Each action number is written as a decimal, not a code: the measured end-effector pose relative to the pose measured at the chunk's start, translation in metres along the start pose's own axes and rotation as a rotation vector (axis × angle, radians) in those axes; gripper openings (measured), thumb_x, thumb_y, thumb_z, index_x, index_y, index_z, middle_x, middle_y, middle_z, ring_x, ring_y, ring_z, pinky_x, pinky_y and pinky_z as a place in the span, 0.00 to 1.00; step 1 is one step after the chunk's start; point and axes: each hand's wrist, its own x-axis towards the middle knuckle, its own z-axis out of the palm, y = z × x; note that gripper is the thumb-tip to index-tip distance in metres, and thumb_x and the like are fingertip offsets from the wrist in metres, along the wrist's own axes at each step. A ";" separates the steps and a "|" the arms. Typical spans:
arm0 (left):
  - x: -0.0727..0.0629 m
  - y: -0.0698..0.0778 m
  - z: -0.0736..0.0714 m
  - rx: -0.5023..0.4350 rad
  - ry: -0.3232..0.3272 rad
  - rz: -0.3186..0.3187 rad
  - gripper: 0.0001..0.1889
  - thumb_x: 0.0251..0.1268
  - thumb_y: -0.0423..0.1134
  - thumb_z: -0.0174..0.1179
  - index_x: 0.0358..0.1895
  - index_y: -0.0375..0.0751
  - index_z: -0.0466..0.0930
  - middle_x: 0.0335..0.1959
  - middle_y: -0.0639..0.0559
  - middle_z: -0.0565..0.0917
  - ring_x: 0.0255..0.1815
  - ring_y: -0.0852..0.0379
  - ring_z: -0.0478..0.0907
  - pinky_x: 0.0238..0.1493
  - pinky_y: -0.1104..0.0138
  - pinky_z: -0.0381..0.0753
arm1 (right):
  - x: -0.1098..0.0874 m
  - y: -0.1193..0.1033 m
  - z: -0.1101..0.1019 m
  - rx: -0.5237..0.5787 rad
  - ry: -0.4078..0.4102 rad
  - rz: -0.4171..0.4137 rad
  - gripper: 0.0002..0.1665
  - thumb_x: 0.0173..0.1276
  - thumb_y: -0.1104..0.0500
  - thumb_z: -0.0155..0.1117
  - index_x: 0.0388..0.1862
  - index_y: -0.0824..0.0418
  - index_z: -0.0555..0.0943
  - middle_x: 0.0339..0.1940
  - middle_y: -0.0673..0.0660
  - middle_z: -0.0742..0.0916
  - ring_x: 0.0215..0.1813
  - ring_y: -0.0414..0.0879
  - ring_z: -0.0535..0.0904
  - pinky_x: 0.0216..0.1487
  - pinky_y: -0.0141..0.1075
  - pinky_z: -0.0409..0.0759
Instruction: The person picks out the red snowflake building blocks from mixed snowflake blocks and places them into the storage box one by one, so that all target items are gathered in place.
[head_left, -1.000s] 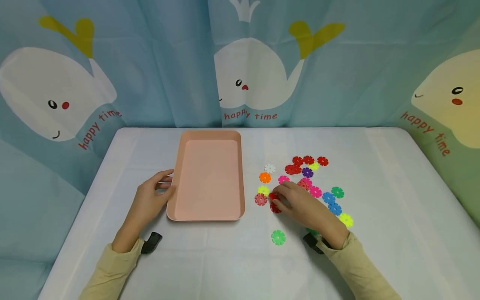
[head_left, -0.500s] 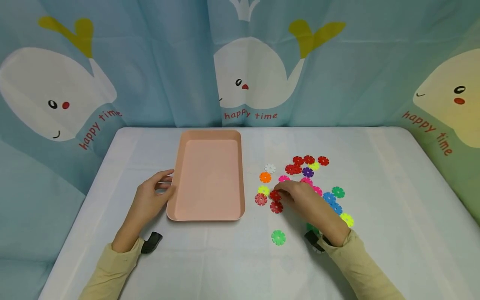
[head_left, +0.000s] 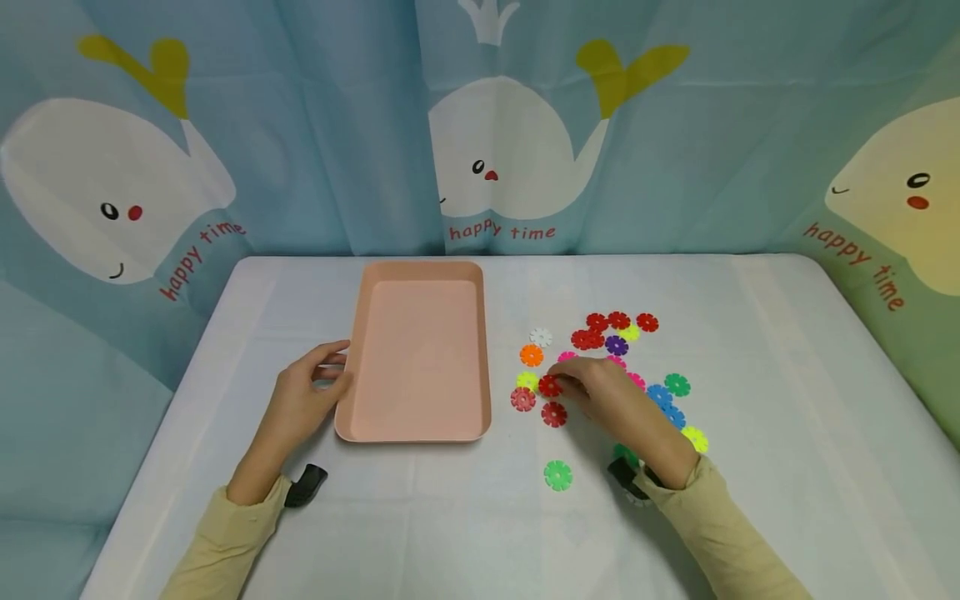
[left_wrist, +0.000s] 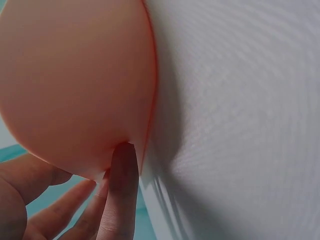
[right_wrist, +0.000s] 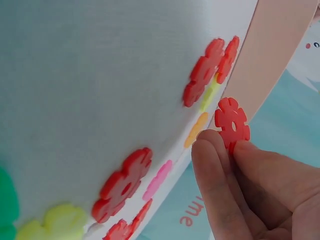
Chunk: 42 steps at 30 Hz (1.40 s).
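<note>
My right hand (head_left: 611, 404) pinches a red notched flower-shaped disc (right_wrist: 230, 117) between thumb and fingertips. In the right wrist view the disc stands on edge, lifted off the table. A darker red disc (head_left: 554, 414) and a pinkish-red disc (head_left: 522, 399) lie just below and left of it, beside a yellow disc (head_left: 527, 381). My left hand (head_left: 303, 400) rests at the left side of a shallow pink tray (head_left: 486, 367), its fingers fairly straight. In the left wrist view a fingertip (left_wrist: 124, 155) touches the tray's outer wall.
Several more discs lie right of the tray: red ones (head_left: 618, 320), an orange one (head_left: 532, 355), a purple one (head_left: 617, 345) and blue ones (head_left: 659, 395). Nearer the front lies a green disc (head_left: 558, 476). A whale-print curtain (head_left: 337, 125) hangs behind the white table (head_left: 450, 517).
My right hand has drawn the red disc up from the darker red one below it and now holds it raised. My left hand and the tray stay put.
</note>
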 end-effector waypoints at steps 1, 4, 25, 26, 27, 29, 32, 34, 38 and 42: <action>0.000 0.000 0.000 -0.001 -0.002 0.001 0.24 0.70 0.30 0.58 0.68 0.34 0.72 0.56 0.33 0.81 0.53 0.40 0.82 0.50 0.50 0.80 | 0.000 0.000 0.000 0.004 0.000 0.000 0.14 0.57 0.68 0.75 0.44 0.64 0.87 0.37 0.55 0.89 0.41 0.50 0.87 0.45 0.42 0.85; 0.000 -0.001 0.000 -0.005 -0.009 0.004 0.24 0.70 0.30 0.58 0.68 0.34 0.71 0.56 0.33 0.81 0.54 0.39 0.82 0.52 0.49 0.80 | 0.002 -0.002 -0.001 0.019 -0.002 0.006 0.14 0.58 0.67 0.75 0.45 0.63 0.87 0.37 0.55 0.89 0.41 0.49 0.86 0.45 0.41 0.85; 0.001 -0.004 -0.001 -0.025 -0.028 -0.005 0.25 0.71 0.31 0.59 0.70 0.36 0.70 0.58 0.33 0.80 0.55 0.38 0.81 0.54 0.48 0.78 | 0.016 -0.017 -0.006 0.023 0.013 -0.013 0.14 0.59 0.67 0.74 0.46 0.63 0.87 0.39 0.56 0.90 0.42 0.50 0.88 0.46 0.42 0.85; 0.001 -0.004 -0.001 -0.026 -0.028 -0.003 0.25 0.71 0.31 0.59 0.70 0.36 0.71 0.58 0.33 0.80 0.55 0.38 0.81 0.54 0.48 0.78 | 0.017 -0.018 -0.006 0.025 0.014 -0.018 0.14 0.59 0.67 0.74 0.46 0.63 0.87 0.39 0.56 0.90 0.42 0.50 0.88 0.46 0.42 0.85; 0.001 -0.004 -0.001 -0.027 -0.028 -0.001 0.25 0.71 0.31 0.59 0.70 0.36 0.71 0.58 0.33 0.80 0.55 0.38 0.81 0.54 0.49 0.78 | 0.018 -0.019 -0.007 0.029 0.013 -0.020 0.14 0.60 0.67 0.74 0.46 0.64 0.87 0.39 0.56 0.90 0.42 0.49 0.88 0.46 0.42 0.85; 0.000 -0.004 0.000 -0.025 -0.027 0.004 0.25 0.70 0.31 0.59 0.69 0.36 0.71 0.58 0.33 0.80 0.54 0.38 0.81 0.53 0.49 0.79 | 0.019 -0.021 -0.008 0.034 0.011 -0.027 0.15 0.60 0.67 0.74 0.47 0.64 0.87 0.39 0.56 0.90 0.41 0.49 0.88 0.45 0.41 0.85; 0.000 -0.003 0.000 -0.020 -0.022 0.004 0.25 0.70 0.31 0.59 0.69 0.36 0.71 0.57 0.33 0.80 0.54 0.39 0.82 0.52 0.50 0.79 | 0.022 -0.024 -0.009 0.043 0.012 -0.034 0.15 0.60 0.67 0.73 0.47 0.64 0.86 0.39 0.56 0.90 0.40 0.48 0.87 0.45 0.40 0.85; 0.000 -0.003 -0.001 -0.018 -0.022 0.002 0.25 0.70 0.31 0.59 0.69 0.36 0.71 0.57 0.34 0.80 0.54 0.39 0.82 0.51 0.51 0.79 | 0.023 -0.025 -0.010 0.052 0.011 -0.035 0.15 0.60 0.67 0.73 0.47 0.64 0.86 0.39 0.56 0.90 0.40 0.47 0.87 0.45 0.40 0.85; 0.000 -0.003 -0.001 -0.023 -0.028 -0.004 0.25 0.70 0.31 0.59 0.70 0.37 0.71 0.57 0.34 0.80 0.54 0.40 0.82 0.50 0.53 0.80 | 0.025 -0.029 -0.010 0.053 0.004 -0.026 0.14 0.61 0.66 0.73 0.47 0.64 0.86 0.39 0.55 0.90 0.41 0.46 0.87 0.45 0.40 0.85; 0.001 -0.002 0.000 -0.023 -0.031 -0.007 0.25 0.71 0.31 0.59 0.70 0.37 0.70 0.57 0.34 0.80 0.54 0.40 0.82 0.51 0.52 0.80 | 0.028 -0.033 -0.009 0.060 -0.001 -0.033 0.13 0.63 0.66 0.71 0.47 0.63 0.86 0.40 0.55 0.90 0.43 0.47 0.87 0.47 0.40 0.84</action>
